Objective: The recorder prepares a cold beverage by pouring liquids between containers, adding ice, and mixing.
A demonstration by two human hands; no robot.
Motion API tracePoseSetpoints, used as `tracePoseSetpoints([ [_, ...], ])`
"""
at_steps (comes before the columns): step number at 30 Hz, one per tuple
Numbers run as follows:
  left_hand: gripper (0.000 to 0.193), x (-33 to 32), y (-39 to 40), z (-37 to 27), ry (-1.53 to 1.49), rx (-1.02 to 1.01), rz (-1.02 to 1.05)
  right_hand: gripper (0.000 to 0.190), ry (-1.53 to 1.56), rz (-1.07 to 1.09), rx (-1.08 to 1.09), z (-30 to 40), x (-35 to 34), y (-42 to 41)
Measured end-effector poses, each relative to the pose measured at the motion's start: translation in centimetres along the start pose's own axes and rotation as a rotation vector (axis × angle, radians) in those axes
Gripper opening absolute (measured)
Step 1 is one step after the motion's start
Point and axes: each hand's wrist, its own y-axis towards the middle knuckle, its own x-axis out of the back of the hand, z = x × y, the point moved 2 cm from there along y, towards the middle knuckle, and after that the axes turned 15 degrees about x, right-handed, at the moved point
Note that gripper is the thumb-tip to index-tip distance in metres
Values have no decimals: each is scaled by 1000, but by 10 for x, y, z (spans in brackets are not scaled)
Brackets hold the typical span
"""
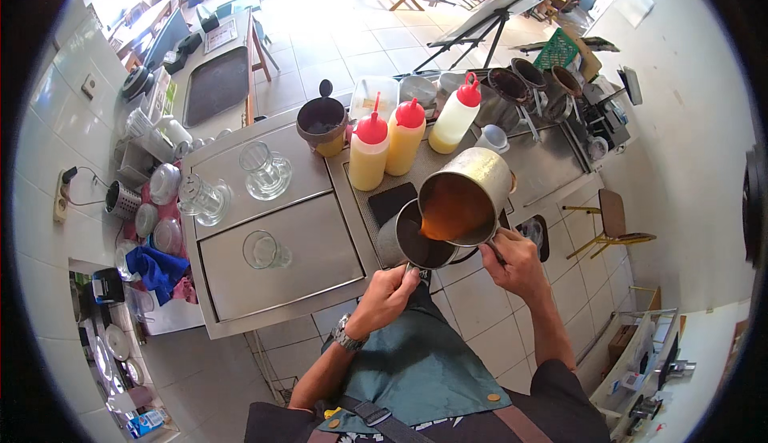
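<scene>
My right hand (517, 262) grips the handle of a large metal pot (487, 170), tipped so that its mouth faces down and to the left. Orange-brown liquid (453, 209) lies inside and reaches the pot's lower lip. Just beneath that lip is the mouth of a second metal pot (393, 242), whose handle my left hand (387, 296) holds. How full this lower pot is cannot be made out, since its inside is dark. Right behind the pots stand three squeeze bottles with red caps, the nearest being a yellow-filled bottle (367, 161).
On the steel counter (282, 215) to the left stand a drinking glass (264, 250) and two glass vessels on saucers, one a glass mug (207, 200). A dark pot (323, 125) and a small plastic jug (493, 138) sit farther back. Coffee-stained strainers (510, 86) rest at the back right.
</scene>
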Motion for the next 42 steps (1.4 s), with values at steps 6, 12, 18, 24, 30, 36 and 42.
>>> tracePoseSetpoints([
  [6, 38, -8, 8, 15, -187, -14, -75, 14, -45, 58, 59, -6, 2, 3],
  [12, 39, -12, 17, 31, -238, 24, -126, 12, -84, 96, 92, -3, 6, 11],
  [18, 38, -8, 18, 37, -180, 17, -162, 12, -113, 137, 87, -4, 12, 13],
  [24, 38, -8, 19, 43, -135, 19, -242, 17, -137, 110, 89, -7, 17, 16],
  [30, 37, -7, 23, 49, -101, 5, -278, 20, -197, 79, 131, -9, 31, 26],
  [36, 37, -10, 27, 51, -89, -34, -293, 16, -259, 92, 135, -6, 49, 35],
  [42, 38, -14, 24, 36, -59, -54, -276, 15, -272, 90, 178, -1, 51, 38],
])
